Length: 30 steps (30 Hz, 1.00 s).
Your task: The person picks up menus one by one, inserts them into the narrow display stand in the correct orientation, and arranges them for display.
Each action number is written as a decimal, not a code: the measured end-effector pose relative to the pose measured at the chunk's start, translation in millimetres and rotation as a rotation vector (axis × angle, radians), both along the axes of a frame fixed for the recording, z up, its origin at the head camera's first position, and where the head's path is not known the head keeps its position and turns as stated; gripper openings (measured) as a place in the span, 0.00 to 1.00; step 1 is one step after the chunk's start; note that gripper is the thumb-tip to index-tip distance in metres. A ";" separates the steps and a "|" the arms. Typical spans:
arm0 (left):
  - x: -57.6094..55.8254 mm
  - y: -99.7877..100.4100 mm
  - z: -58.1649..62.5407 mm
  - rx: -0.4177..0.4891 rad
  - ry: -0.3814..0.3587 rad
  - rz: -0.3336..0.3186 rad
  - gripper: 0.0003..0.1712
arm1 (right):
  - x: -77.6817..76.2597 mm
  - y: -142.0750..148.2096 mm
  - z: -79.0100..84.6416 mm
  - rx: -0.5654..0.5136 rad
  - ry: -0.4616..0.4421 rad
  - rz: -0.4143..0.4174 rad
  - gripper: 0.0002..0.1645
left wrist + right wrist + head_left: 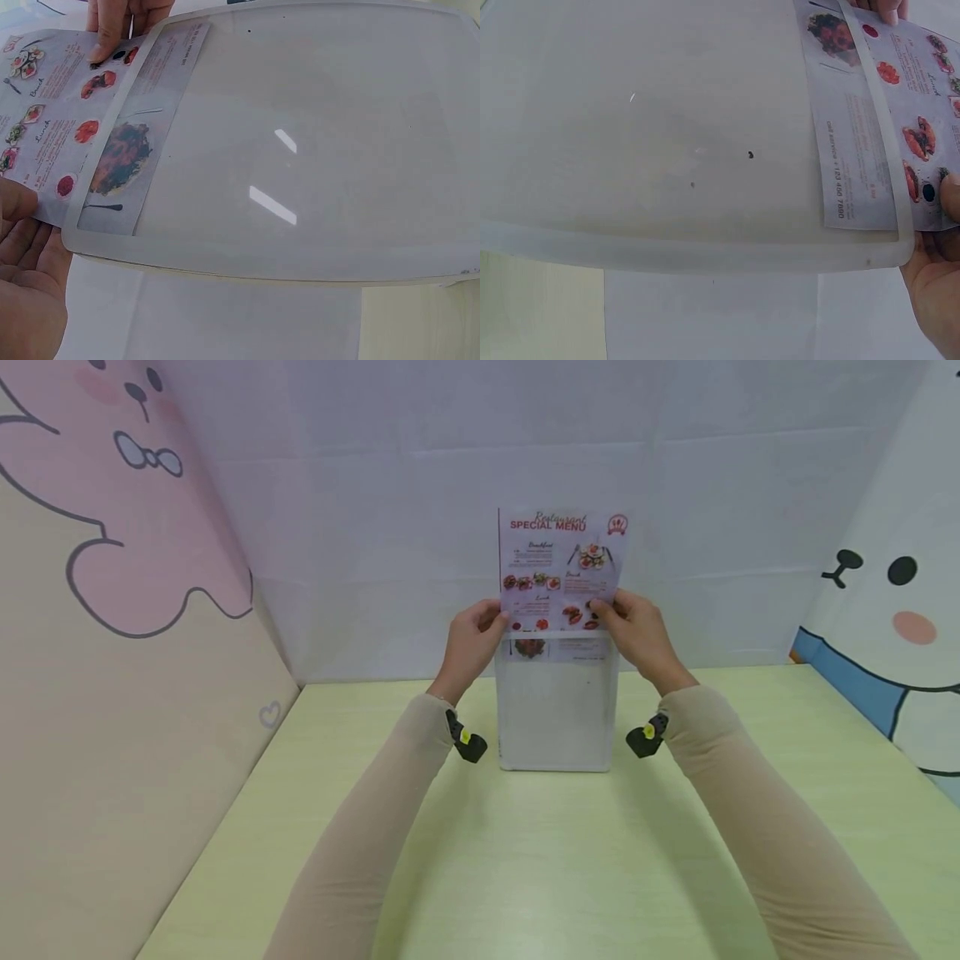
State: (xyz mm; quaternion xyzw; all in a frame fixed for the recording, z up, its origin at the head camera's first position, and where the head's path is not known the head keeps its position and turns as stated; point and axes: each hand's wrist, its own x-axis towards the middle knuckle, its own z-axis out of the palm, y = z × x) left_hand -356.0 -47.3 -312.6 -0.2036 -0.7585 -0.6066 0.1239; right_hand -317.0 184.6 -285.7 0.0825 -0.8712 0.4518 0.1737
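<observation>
A printed restaurant menu sheet stands upright, its lower end inside a white-framed clear sign holder on the table. My left hand pinches the sheet's left edge just above the holder's top rim. On the opposite edge, my right hand pinches the sheet between thumb and fingers. Through the clear front, the left wrist view shows a food picture on the inserted end. Small printed lines show behind the panel in the right wrist view. Most of the holder's window shows no sheet behind it.
The holder stands on a pale yellow-green table, near a white cloth backdrop. A pink cartoon panel borders the left side, and a white cartoon panel the right. Black wrist cameras sit at both cuffs.
</observation>
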 end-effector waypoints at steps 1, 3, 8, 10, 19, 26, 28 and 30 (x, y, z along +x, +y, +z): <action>0.2 0.0 0.3 -0.002 0.002 0.001 0.15 | 0.2 0.2 0.2 0.000 -0.003 0.002 0.25; 0.8 0.0 1.0 -0.009 0.001 0.006 0.15 | 0.8 0.5 0.8 0.003 -0.005 0.007 0.25; 1.6 0.1 2.2 -0.020 0.005 0.014 0.15 | 2.2 1.8 2.2 0.017 -0.004 0.014 0.25; 1.5 0.1 2.2 -0.021 0.009 0.015 0.15 | 2.7 2.2 2.7 0.023 -0.009 0.015 0.25; 1.7 1.0 0.8 -0.023 0.025 0.025 0.14 | 3.0 2.1 2.7 0.025 -0.015 0.020 0.24; 3.3 1.6 1.4 -0.031 0.028 0.031 0.14 | 3.4 1.9 2.5 0.001 -0.014 0.030 0.25; 3.8 2.3 1.7 -0.034 0.026 0.032 0.14 | 3.8 2.5 2.4 0.000 -0.017 0.029 0.26; 4.0 2.8 1.9 -0.040 0.023 0.036 0.14 | 3.9 3.0 2.2 0.003 -0.013 0.027 0.27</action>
